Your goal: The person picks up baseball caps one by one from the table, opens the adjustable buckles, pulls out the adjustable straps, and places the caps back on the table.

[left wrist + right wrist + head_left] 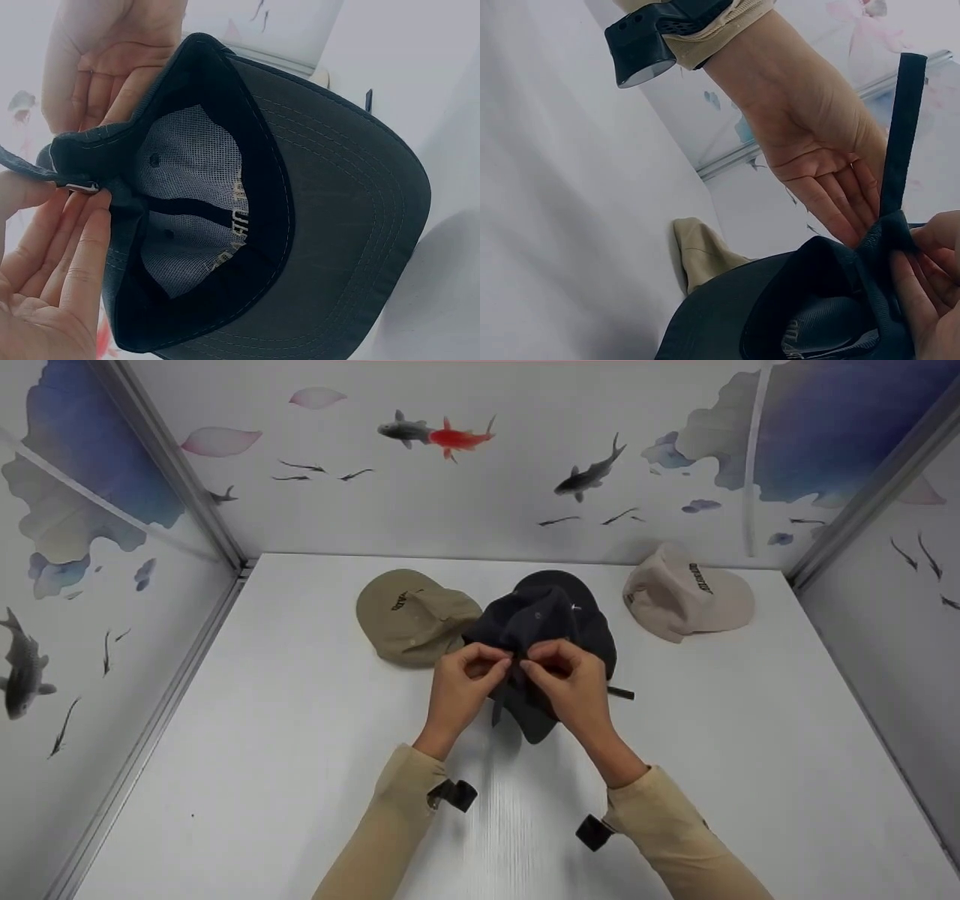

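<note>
A dark baseball cap (529, 622) is held up at its back opening by both hands, brim toward the table. My left hand (459, 686) pinches the back strap beside a metal buckle (81, 187). My right hand (574, 682) pinches the same back part close by, its fingertips almost meeting the left ones. The loose strap end (904, 135) sticks out from between the hands. Mesh lining (191, 146) shows inside the crown, and the grey underside of the brim (345, 202) faces the left wrist camera.
Behind the held cap shows another black cap (596, 622) with a small white mark, partly hidden; a black strap end (621, 693) lies at its right. An olive cap (409, 619) sits at the left and a pale beige cap (686, 596) at the right. Printed panels surround the white table (262, 720).
</note>
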{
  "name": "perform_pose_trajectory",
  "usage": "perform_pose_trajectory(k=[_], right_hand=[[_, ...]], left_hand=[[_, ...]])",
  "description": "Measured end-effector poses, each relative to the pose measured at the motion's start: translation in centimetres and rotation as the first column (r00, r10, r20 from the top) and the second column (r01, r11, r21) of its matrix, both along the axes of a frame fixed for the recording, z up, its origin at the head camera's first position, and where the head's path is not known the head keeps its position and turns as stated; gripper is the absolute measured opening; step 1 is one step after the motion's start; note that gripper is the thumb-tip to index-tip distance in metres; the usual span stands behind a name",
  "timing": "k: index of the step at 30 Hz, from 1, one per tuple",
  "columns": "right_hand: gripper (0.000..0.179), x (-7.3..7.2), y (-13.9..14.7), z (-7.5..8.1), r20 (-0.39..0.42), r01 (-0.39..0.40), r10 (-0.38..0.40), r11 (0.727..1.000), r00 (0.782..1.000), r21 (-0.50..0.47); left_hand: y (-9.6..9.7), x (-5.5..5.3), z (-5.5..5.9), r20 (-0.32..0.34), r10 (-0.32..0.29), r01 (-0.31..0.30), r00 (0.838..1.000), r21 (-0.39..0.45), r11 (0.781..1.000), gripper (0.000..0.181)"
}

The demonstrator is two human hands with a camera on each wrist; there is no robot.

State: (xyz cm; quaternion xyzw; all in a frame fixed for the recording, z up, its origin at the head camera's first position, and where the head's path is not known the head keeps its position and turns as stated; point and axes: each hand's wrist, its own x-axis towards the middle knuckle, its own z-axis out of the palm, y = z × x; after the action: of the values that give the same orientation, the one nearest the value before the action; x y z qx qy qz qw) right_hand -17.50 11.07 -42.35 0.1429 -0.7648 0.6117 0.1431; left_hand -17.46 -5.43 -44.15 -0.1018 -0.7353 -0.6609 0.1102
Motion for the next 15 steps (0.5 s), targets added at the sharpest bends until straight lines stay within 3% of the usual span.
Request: perform_pose_trajectory(k=[15], right_hand=[[0.007,0.08,-0.04,-0.36,-0.004,-0.012,0.012,1.000,1.000,-0.010]], left_hand=[[0.04,0.07,-0.10,0.011,-0.008,0.008,1.000,0.011,1.000,0.011]])
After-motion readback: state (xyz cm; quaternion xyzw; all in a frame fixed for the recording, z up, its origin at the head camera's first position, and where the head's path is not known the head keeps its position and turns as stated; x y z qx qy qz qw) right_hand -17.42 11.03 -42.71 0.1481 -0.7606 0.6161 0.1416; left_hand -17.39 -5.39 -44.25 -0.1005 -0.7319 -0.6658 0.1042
